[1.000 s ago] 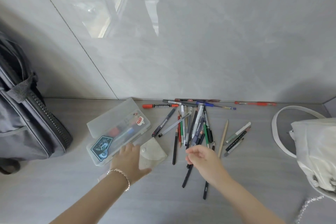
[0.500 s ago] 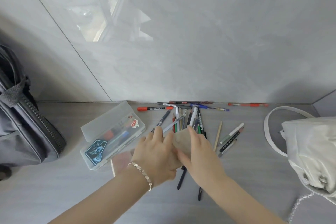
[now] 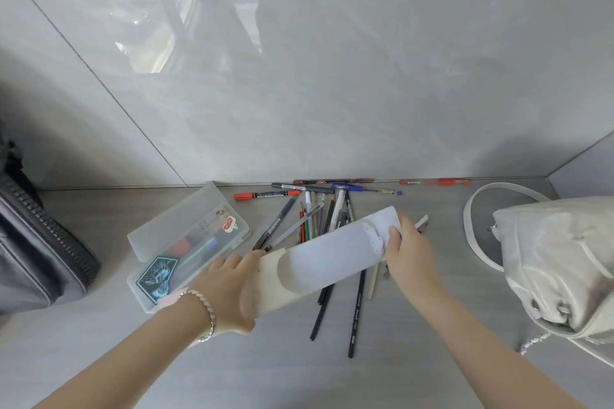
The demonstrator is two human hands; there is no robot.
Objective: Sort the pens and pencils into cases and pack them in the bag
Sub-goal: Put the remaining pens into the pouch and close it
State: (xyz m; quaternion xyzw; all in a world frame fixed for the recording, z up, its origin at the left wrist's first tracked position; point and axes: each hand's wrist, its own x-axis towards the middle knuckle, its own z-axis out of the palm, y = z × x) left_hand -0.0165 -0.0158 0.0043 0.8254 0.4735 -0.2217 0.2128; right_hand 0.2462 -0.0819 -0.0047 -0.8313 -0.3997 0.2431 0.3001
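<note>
Pale pouch [image 3: 332, 256] held flat over pen pile [image 3: 319, 219] near back edge of table [image 3: 415, 375]. Left hand [image 3: 229, 289] grip clamped on its left end, right hand [image 3: 410, 252] grip pinching right end. Clear case [image 3: 189, 242] just left of pile.

Case [image 3: 186, 242] left of pens [image 3: 315, 219], pouch [image 3: 332, 259] above; handbag [image 3: 558, 259] right (backpack [image 3: 33, 259] far left).

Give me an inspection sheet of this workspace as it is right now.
Surface: grey wood-grain top.
Job's things: pens and pencils heaped at the back edge; clear case with items inside; soft pouch held over the heap; grey bag left, white handbag right.
Clutter: nothing seen.
Hands: left hand grips one pouch end, right hand pinches the other.
Cables: nothing seen.
Surroundings: glossy grey tiled wall.
</note>
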